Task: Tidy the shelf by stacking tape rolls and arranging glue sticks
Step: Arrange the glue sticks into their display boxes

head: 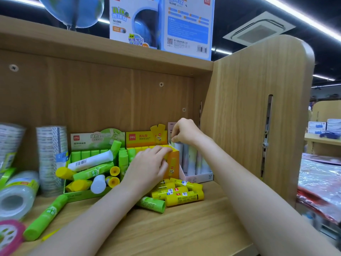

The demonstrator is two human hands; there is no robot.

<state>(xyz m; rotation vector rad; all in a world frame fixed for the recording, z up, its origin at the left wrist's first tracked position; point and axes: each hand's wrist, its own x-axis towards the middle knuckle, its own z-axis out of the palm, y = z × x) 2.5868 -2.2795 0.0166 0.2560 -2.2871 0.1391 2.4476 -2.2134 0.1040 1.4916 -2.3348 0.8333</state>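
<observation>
Tape stacks (50, 156) left of glue-stick boxes (147, 145); loose sticks (181, 194) before them on shelf (184, 228).

- The left hand (147, 167) covers the front row of sticks in the orange display box (174, 161); whether its fingers pinch anything cannot be told.
- The right hand (184, 132) hides the top of a pale stick in the white box (201, 177); its fingertips curl out of sight, so the grip is unclear.
- The left forearm covers part of the loose yellow glue sticks (184, 197) on the shelf.
- The pink tape roll (9, 235) and the clear tape roll (16, 196) are cut off by the left edge.
- The globe (73, 10) is cropped at the top edge.
- Small print on the boxes is too blurred to read.
</observation>
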